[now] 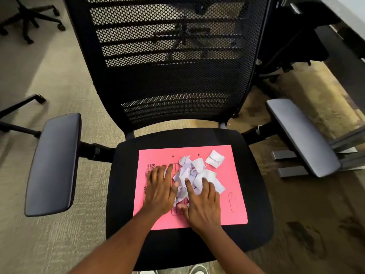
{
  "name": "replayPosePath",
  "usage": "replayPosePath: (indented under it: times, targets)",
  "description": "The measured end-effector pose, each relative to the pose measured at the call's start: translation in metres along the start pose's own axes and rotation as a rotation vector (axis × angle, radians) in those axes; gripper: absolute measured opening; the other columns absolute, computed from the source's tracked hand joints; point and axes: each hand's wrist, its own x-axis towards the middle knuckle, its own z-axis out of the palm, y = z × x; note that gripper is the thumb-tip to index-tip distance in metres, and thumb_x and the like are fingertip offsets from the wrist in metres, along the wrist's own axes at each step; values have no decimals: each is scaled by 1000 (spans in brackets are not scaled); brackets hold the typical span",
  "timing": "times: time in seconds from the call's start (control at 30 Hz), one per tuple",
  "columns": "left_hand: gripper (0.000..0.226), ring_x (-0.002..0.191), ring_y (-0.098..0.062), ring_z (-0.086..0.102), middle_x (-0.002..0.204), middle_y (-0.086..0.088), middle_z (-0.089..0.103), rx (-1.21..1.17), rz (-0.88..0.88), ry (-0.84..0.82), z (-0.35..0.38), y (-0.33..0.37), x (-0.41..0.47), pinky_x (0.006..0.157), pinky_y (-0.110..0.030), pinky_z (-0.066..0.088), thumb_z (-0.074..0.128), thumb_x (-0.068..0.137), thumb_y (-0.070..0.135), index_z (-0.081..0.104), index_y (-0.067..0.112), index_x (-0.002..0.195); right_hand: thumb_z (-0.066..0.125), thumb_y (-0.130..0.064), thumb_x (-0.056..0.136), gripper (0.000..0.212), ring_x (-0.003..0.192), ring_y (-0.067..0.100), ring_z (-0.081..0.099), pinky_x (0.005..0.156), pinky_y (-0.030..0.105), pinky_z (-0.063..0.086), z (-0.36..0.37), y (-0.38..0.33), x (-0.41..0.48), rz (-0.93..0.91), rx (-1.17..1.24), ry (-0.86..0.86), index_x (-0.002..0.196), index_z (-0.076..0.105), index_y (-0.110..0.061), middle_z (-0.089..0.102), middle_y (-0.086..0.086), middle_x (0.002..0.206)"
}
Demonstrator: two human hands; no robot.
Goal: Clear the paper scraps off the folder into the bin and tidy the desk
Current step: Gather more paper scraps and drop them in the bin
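Note:
A pink folder (233, 204) lies flat on the black seat of an office chair (122, 194). A heap of torn white paper scraps (194, 172) sits on the folder's middle. One folded white scrap (214, 158) lies apart, near the folder's far right corner. My left hand (161, 187) rests flat on the folder with fingers spread, touching the heap's left side. My right hand (203, 202) lies on the heap's near side, fingers apart and pressing on the scraps. Neither hand is closed around anything.
The chair's mesh backrest (177, 56) rises behind the folder, with armrests at left (53, 163) and right (302, 135). Carpet surrounds the chair. Another chair's wheeled base (29, 18) stands far left. A dark desk edge (347, 36) runs along the upper right. No bin is visible.

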Motion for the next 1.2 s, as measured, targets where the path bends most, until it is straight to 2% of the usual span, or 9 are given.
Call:
replayPosePath:
  times: [0.1, 0.23, 0.33, 0.53, 0.73, 0.87, 0.93, 1.07, 1.2]
  targets:
    - [54, 126, -30, 40, 139, -11, 45, -63, 29, 40, 3, 2, -6, 105, -52, 32, 20, 94, 37, 35, 12, 139, 29, -80, 77, 81, 137, 43, 19, 104, 62, 17, 3, 6, 16, -117, -51, 41, 143, 33, -34, 22, 21, 150]
    - [53, 131, -29, 36, 144, -11, 39, -101, 63, 50, 5, 3, -3, 107, -53, 28, 22, 93, 36, 29, 13, 141, 28, -86, 72, 88, 140, 49, 7, 102, 73, 2, 1, 21, 48, -265, -138, 13, 145, 25, -36, 11, 23, 155]
    - [65, 136, -30, 27, 151, -11, 30, -24, 166, -39, 10, 3, -5, 111, -53, 19, 23, 91, 53, 21, 16, 145, 29, -81, 76, 82, 137, 52, 20, 95, 78, 22, 5, 27, 61, -313, -182, -112, 144, 25, -37, 25, 25, 151]
    - [114, 130, -29, 25, 144, -14, 41, 203, 245, -143, 17, 5, -6, 108, -49, 10, 37, 65, 89, 28, 6, 142, 41, -62, 83, 53, 108, 42, 50, 81, 57, 40, 0, 30, 65, -324, -236, -52, 125, 44, -29, 51, 19, 129]
    - [73, 116, -26, 45, 128, -8, 53, 178, 326, -54, 19, 5, -10, 111, -47, 14, 49, 78, 49, 37, 6, 135, 58, -35, 81, 37, 81, 28, 58, 56, 37, 49, 7, 31, 49, -323, -113, -17, 113, 53, -18, 63, 10, 101]
    - [55, 105, -23, 47, 114, -8, 62, 140, 341, 62, 21, 5, -9, 103, -44, 28, 46, 78, 28, 43, 5, 128, 73, -21, 69, 22, 60, 21, 56, 42, 26, 42, 14, 32, 44, -337, -14, 75, 87, 64, -14, 63, 3, 70]
    - [52, 99, -23, 44, 109, -9, 64, 131, 363, 124, 20, 6, -7, 97, -43, 34, 48, 75, 22, 43, 5, 124, 71, -14, 65, 13, 57, 21, 56, 39, 24, 39, 15, 35, 41, -323, 49, 125, 75, 62, -14, 61, 3, 65]
    - [49, 93, -24, 44, 102, -9, 64, 145, 406, 193, 20, 6, -6, 90, -39, 38, 39, 75, 19, 46, 4, 120, 85, -16, 53, 27, 55, 20, 57, 39, 23, 41, 15, 41, 34, -286, 128, 157, 68, 62, -14, 62, 2, 63]
    - [47, 89, -21, 47, 97, -7, 66, 117, 372, 205, 23, 2, -6, 81, -35, 41, 60, 70, 12, 50, 8, 115, 84, -12, 55, 25, 55, 21, 56, 39, 24, 40, 13, 44, 28, -252, 215, 241, 66, 61, -11, 60, 3, 62]
